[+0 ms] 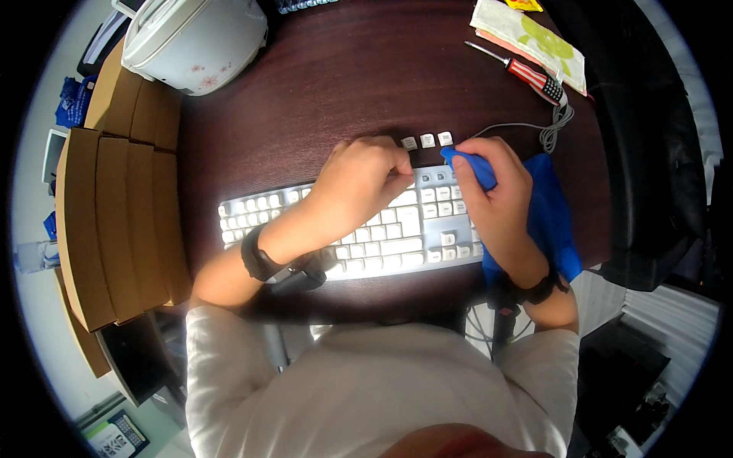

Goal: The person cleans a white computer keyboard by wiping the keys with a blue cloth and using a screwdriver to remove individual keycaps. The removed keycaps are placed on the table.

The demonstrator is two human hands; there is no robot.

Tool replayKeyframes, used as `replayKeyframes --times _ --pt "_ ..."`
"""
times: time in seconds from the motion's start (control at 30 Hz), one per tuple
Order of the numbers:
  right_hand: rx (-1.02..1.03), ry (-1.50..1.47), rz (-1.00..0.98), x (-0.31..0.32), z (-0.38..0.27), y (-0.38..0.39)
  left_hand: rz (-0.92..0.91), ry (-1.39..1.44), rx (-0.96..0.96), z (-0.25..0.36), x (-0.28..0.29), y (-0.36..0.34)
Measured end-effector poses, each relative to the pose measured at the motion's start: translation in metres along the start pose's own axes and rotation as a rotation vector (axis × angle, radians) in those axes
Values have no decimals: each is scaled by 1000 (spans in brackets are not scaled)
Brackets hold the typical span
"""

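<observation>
A white keyboard (pixel 389 237) lies in front of me. Small dark switches show bare in its top row, between my hands. Three loose white keycaps (pixel 427 140) are lined up on the table just beyond that spot. My left hand (pixel 363 179) is over the keyboard's upper middle with its fingers curled into a pinch; whatever is between the fingertips is hidden. At the top right of the keyboard, my right hand (pixel 500 183) pinches a bunched corner of a blue cloth (pixel 548 210). The remainder of the cloth hangs beside that wrist, over the table's right side.
A white rice cooker (pixel 202 46) stands at the far left, behind brown cardboard boxes (pixel 126 221). At the far right lie a screwdriver (pixel 534 79) with a red, striped handle, a patterned cloth packet (pixel 534 42) and a coiled grey cable (pixel 557 126).
</observation>
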State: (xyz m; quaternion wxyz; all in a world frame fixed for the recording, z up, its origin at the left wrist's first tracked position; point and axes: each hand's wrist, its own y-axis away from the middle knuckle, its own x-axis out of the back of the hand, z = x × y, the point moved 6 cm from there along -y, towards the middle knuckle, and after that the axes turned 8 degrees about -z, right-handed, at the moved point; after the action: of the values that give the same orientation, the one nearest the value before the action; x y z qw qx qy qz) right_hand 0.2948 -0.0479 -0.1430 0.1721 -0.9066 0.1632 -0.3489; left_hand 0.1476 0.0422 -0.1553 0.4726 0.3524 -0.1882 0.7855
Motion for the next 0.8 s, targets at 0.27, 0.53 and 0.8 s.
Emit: replayKeyframes --times 0.27,0.53,0.8 --pt "-1 -5 14 1 1 1 -23 -28 -4 3 0 0" --pt "17 -15 25 1 -1 0 0 83 3 -8 -5 -1" --pt "1 -22 31 2 1 0 -68 192 63 -13 -7 -5"
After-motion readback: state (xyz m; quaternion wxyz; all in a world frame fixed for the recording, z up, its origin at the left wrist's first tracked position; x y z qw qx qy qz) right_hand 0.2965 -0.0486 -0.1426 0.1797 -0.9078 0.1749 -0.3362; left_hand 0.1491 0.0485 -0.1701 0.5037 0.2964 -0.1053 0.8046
